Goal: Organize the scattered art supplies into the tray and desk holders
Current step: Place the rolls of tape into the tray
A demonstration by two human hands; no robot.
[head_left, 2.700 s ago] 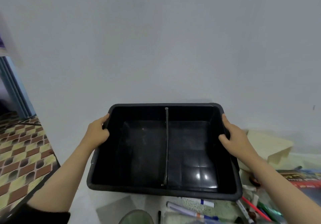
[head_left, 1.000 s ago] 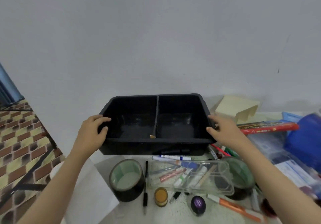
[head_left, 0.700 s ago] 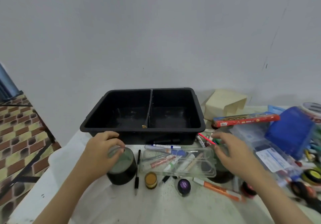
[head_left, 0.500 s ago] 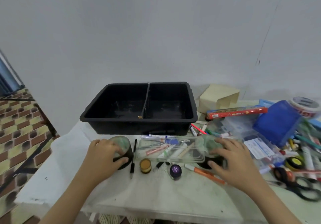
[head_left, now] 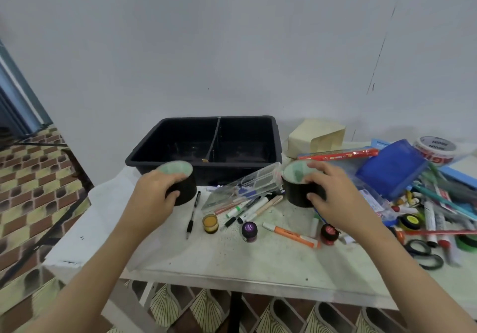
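Note:
A black two-compartment tray (head_left: pixel 276 139) sits at the back of the white table, with nothing in it but a small speck by the divider. My left hand (head_left: pixel 152 193) grips a black round holder (head_left: pixel 184 186) with a pale green inside, just in front of the tray's left corner. My right hand (head_left: pixel 333 195) grips a second black round holder (head_left: pixel 296 193) near the tray's right corner. Between them a clear plastic case (head_left: pixel 247 184) leans tilted, with markers (head_left: pixel 247 208) lying under and in front of it.
A black pen (head_left: pixel 192 214), small paint jars (head_left: pixel 210 223), an orange marker (head_left: pixel 291 231) and a red jar (head_left: pixel 329 233) lie on the table front. To the right are a blue box (head_left: pixel 389 167), a cream box (head_left: pixel 315 139), tape (head_left: pixel 436 149), scissors (head_left: pixel 423 254) and several pens.
I set the tray down at the table's back and let go. Both hands dropped to the two black holders and gripped them; the clear case tipped up on its edge.

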